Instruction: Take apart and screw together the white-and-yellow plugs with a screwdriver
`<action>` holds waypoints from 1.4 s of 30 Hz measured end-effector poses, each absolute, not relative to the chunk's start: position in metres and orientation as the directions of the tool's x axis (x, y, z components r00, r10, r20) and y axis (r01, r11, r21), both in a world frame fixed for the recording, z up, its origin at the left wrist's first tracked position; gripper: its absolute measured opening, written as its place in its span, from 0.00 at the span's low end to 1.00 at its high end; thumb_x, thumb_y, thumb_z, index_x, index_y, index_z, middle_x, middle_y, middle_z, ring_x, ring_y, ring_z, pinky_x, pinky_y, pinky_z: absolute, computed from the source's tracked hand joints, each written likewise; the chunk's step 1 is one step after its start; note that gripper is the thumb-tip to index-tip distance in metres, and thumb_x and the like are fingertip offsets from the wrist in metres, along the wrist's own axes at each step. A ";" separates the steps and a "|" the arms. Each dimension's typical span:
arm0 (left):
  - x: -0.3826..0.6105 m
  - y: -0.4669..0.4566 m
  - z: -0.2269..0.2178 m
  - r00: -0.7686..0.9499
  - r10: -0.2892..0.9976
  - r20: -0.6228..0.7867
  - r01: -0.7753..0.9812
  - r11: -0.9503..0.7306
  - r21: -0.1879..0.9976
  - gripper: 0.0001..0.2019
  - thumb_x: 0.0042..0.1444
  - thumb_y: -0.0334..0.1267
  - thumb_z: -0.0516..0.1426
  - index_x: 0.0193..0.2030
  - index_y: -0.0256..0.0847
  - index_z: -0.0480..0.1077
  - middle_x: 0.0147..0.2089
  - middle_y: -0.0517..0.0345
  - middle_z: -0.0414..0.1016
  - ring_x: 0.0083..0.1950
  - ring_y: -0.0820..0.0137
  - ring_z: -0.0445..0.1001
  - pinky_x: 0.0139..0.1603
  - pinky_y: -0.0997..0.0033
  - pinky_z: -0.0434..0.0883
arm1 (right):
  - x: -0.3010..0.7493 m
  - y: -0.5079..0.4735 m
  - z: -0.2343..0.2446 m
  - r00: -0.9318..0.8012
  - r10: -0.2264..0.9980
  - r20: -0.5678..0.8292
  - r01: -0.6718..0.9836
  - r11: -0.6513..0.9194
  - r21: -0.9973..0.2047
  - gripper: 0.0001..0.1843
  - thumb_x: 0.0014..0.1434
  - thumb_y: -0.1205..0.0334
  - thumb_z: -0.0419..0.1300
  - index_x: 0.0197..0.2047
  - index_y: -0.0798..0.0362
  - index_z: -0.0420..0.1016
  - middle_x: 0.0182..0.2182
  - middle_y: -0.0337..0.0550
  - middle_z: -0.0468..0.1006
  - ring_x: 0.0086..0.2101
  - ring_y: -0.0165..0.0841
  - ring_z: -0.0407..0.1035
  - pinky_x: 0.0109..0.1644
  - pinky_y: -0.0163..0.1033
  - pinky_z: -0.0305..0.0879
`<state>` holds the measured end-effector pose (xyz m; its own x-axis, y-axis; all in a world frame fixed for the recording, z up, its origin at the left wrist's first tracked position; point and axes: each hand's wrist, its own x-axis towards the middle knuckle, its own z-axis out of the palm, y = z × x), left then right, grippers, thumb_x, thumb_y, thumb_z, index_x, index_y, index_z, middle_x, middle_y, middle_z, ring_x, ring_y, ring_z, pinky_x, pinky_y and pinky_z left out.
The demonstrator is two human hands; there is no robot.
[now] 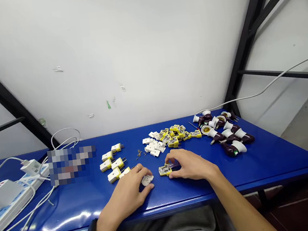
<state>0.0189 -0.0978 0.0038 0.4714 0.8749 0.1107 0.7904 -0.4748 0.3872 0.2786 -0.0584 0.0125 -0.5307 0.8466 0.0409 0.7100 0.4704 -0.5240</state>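
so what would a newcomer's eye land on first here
The glossy blue table stands out first, with a heap of yellow and white plug parts near its middle and dark brown and white lamp holders to the right. Nearest the camera, the right hand grips a small yellow plug body, while the left hand lies beside a small white plate.

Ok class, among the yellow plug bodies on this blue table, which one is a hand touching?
The yellow plug body under the right hand, lying alone near the table's front edge, away from the heap and the row.
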 end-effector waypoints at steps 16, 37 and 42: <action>0.013 -0.096 -0.013 0.471 0.859 0.201 0.789 -0.512 0.339 0.15 0.66 0.39 0.55 0.58 0.47 0.73 0.56 0.52 0.76 0.54 0.59 0.76 0.55 0.58 0.73 | 0.278 -0.059 0.015 -0.529 0.847 0.045 0.712 0.472 -0.520 0.18 0.53 0.53 0.71 0.46 0.47 0.78 0.45 0.41 0.79 0.44 0.39 0.73 0.43 0.39 0.63; 0.051 -0.076 -0.011 0.494 0.839 0.228 0.662 -0.533 0.527 0.09 0.63 0.39 0.59 0.49 0.45 0.77 0.48 0.54 0.82 0.49 0.60 0.79 0.51 0.63 0.72 | 0.275 -0.059 0.019 -0.499 0.865 0.056 0.713 0.446 -0.541 0.19 0.50 0.50 0.73 0.45 0.45 0.85 0.43 0.43 0.85 0.45 0.44 0.77 0.46 0.40 0.66; 0.050 -0.075 -0.012 0.493 0.837 0.237 0.654 -0.536 0.534 0.09 0.62 0.38 0.60 0.48 0.45 0.78 0.46 0.55 0.82 0.46 0.62 0.79 0.49 0.65 0.72 | 0.274 -0.060 0.019 -0.495 0.867 0.062 0.714 0.446 -0.539 0.18 0.49 0.52 0.74 0.44 0.45 0.85 0.41 0.42 0.85 0.44 0.43 0.77 0.44 0.39 0.66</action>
